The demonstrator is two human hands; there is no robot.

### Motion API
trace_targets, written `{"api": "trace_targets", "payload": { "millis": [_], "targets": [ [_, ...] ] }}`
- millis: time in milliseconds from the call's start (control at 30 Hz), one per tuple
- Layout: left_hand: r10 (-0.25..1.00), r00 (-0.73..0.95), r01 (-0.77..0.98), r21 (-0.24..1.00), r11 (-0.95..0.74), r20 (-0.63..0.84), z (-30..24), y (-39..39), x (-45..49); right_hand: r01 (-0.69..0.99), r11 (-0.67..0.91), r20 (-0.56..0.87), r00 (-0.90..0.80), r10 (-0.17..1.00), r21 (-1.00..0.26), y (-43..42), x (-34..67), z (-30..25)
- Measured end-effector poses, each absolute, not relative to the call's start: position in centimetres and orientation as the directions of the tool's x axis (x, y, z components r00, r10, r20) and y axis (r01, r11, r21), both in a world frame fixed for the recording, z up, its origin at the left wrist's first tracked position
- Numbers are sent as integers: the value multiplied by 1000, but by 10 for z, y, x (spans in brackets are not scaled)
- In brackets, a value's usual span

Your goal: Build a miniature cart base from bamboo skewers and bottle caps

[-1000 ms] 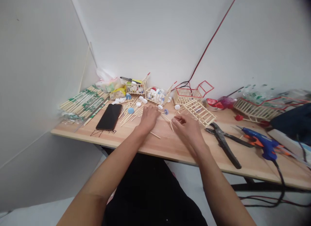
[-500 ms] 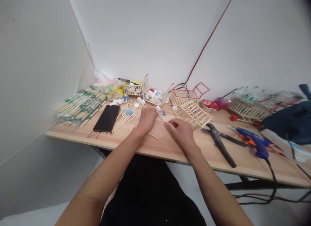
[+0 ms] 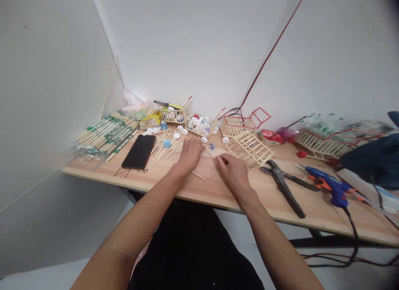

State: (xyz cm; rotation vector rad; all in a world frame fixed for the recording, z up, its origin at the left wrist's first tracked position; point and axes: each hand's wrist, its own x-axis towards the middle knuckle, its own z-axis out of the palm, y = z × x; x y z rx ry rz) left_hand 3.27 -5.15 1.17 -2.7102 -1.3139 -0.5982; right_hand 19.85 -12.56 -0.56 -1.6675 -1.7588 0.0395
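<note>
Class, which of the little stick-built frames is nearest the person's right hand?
The tilted, plain-wood frame just beyond the right hand; unlike the others, it shows no red parts.

Counts up to 2 hands [image 3: 190,152], 5 miniature stick carts [image 3: 324,145] (2 with red rims, 2 with red-tipped handles, 1 unpainted and tilted), 3 blue caps [image 3: 167,144] outside the carts, 1 smartphone [image 3: 139,152], 1 glue gun [image 3: 338,194] and 1 pair of pliers [image 3: 284,188]. Leaves loose sticks [image 3: 198,175] and white caps [image 3: 176,135] unnumbered, too jumbled to tell.

Stick [image 3: 211,153] matt wd, tbl [image 3: 212,186] smooth wd, phone [image 3: 139,152] glossy.
</note>
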Motion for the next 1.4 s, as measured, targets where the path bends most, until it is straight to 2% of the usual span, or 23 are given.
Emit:
{"api": "trace_targets", "payload": {
  "millis": [433, 667, 800, 933, 1233, 1400],
  "targets": [
    [740, 561, 765, 111, -635, 371, 11, -52, 33, 870, 168, 463, 76, 883, -463, -128, 198, -5],
    [740, 562, 768, 98, -632, 369, 9, -50, 33, 864, 147, 585, 192, 788, -482, -132, 212, 5],
    [738, 562, 767, 98, -634, 373, 8, -49, 32, 919, 170, 743, 169, 648, -356, -133, 239, 16],
    [735, 564, 764, 101, -638, 376, 8, -49, 32, 962, 117, 791, 130, 598, -246, -133, 263, 19],
    [726, 565, 762, 88, -641, 392, 5, -47, 32, 976, 1, 698, 155, 699, -218, -130, 279, 8],
    [720, 571, 758, 82, -647, 396, 4, -47, 31, 982, 41, 678, 98, 728, -185, -128, 283, 9]
  ]
}}
